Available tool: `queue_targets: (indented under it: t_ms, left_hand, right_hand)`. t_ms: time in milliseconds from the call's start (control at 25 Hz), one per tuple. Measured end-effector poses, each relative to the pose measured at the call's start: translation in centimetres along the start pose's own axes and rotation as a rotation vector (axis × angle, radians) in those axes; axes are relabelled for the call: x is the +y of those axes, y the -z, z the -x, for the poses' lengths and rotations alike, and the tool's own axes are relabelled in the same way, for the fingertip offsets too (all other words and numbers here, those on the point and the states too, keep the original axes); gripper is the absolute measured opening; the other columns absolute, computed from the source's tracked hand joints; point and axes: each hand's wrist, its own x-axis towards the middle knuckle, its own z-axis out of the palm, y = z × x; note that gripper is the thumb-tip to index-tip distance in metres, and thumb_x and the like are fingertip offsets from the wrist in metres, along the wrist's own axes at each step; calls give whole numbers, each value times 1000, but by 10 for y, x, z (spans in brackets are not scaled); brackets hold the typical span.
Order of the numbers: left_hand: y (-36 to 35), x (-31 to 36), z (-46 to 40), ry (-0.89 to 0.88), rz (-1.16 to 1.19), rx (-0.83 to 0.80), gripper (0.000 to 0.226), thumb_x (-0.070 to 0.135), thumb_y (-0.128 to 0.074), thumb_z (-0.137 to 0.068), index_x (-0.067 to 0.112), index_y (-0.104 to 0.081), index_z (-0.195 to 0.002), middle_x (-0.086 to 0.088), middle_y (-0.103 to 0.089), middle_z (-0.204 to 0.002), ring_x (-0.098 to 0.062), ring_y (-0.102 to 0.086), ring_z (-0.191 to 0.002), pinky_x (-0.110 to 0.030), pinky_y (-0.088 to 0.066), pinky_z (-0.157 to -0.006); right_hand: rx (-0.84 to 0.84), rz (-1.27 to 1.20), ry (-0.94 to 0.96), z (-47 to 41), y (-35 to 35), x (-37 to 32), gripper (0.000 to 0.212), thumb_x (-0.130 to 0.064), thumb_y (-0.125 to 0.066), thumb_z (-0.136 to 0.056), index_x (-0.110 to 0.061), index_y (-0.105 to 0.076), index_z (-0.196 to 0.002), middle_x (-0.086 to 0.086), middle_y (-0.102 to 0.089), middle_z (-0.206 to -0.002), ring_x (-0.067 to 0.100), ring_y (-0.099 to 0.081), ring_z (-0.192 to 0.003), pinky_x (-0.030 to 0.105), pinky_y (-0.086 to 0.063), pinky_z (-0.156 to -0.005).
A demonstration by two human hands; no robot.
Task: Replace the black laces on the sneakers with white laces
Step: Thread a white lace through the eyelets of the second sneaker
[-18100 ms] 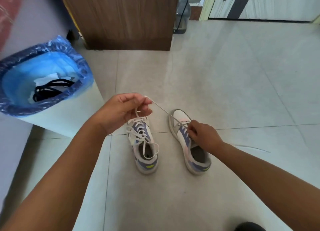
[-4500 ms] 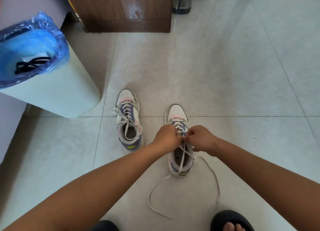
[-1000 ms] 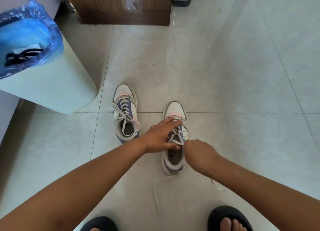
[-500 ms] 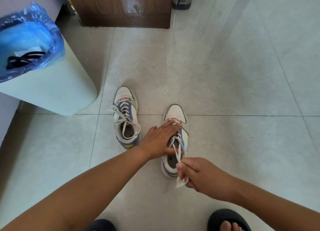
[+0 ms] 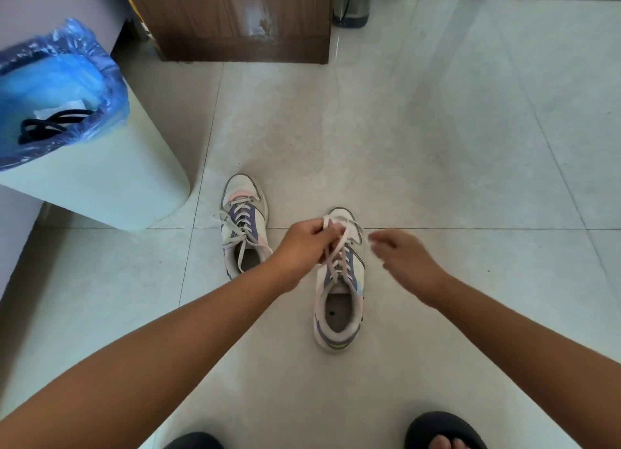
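Your left hand (image 5: pixel 304 247) sits over the forward part of the right-side sneaker (image 5: pixel 339 287), fingers curled and pinching the white lace (image 5: pixel 337 250) where its strands cross above the eyelets. Your right hand (image 5: pixel 403 263) is just beside that shoe on its outer side; it is motion-blurred, the fingers look loosely bent, and you cannot tell from this view whether they grip a lace end or nothing. The right-side sneaker stands on the tiled floor (image 5: pixel 437 146), toe pointing away from you, white lace threaded up its tongue, the loose ends gathered over the toe.

The left-side sneaker (image 5: pixel 243 226) stands near it, slightly farther from you, apart from both hands. It carries a white lace (image 5: pixel 235 233) fully threaded, ends lying slack across the opening and untied.

The black laces (image 5: pixel 50 126) lie inside the white bin (image 5: pixel 100 186), against its blue liner (image 5: pixel 67 75), well apart from the shoes at your left. Your dark sandals (image 5: pixel 443 430) show at the lower edge.
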Motion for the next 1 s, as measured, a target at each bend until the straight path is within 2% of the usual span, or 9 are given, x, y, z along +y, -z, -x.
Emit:
queue_targets:
  t_ms: [80, 160, 280, 400, 560, 680, 760, 840, 1000]
  left_hand:
    - [2, 11, -3, 32, 91, 9, 22, 20, -48, -98, 9, -67, -93, -2, -60, -69, -15, -54, -59, -30, -48, -64]
    - [2, 19, -7, 26, 47, 42, 25, 21, -44, -100, 10, -64, -89, -2, -64, -72, -14, -56, -59, -27, -52, -61]
    - [5, 32, -10, -2, -33, 142, 33, 26, -42, -100, 9, -60, -80, -6, -66, -73, -17, -60, -59, -27, -51, -57]
    - [8, 46, -9, -55, -58, 205, 37, 28, -43, -100, 9, -62, -74, -8, -66, -69, -20, -60, -57, -29, -50, -57]
    - [-1, 64, -5, -103, -23, 245, 38, 28, -45, -99, 8, -63, -72, -7, -68, -67, -20, -62, -54, -28, -51, -55]
    - [-6, 81, -10, -174, 133, 130, 29, 25, -44, -100, 9, -64, -85, -6, -69, -82, -17, -66, -68, -30, -55, -66]
    - [-8, 82, -18, -278, -25, 5, 24, 29, -45, -99, 19, -67, -95, 3, -67, -98, -12, -64, -90, -28, -52, -82]
    - [-9, 68, -21, -268, -320, -168, 28, 38, -42, -98, 22, -63, -109, 7, -63, -104, -8, -58, -96, -22, -45, -86]
    - [12, 16, -16, -116, -667, -339, 23, 41, -43, -97, 22, -57, -99, 5, -61, -89, -10, -56, -79, -24, -44, -72]
  right_hand:
    - [-251, 163, 107, 9, -15, 3, 15, -11, -57, -90, -9, -70, -98, -9, -59, -85, 5, -52, -80, 4, -37, -67]
    - [-224, 158, 175, 12, -26, 5, 9, -14, -62, -88, -10, -70, -85, -7, -57, -79, 1, -51, -73, 6, -37, -67]
    - [-70, -187, -9, 2, -34, 10, 14, -18, -58, -92, -8, -64, -86, 7, -67, -86, 14, -60, -78, 23, -49, -80]
    - [-138, -555, -157, 0, -36, 7, 13, -9, -51, -95, -2, -61, -89, 12, -66, -77, 22, -62, -72, 28, -54, -76]
    - [-202, -271, -24, 3, -41, -1, 21, -4, -47, -94, -1, -66, -84, -1, -55, -62, 9, -49, -57, 12, -43, -56]
    - [-288, 69, 82, 3, -46, -5, 24, -14, -49, -93, -10, -62, -73, -6, -53, -66, 7, -47, -62, 15, -39, -59]
    - [-276, 123, 129, 2, -48, -5, 31, -25, -51, -95, -6, -61, -74, -3, -52, -66, 8, -45, -62, 18, -38, -61]
    - [-228, -85, 45, 1, -46, -6, 36, -28, -50, -97, -13, -62, -67, -4, -49, -58, 7, -43, -54, 13, -38, -54]
    - [-214, -378, -172, -6, -38, -4, 34, -26, -46, -97, -10, -56, -69, 3, -51, -59, 14, -45, -53, 23, -40, -58]
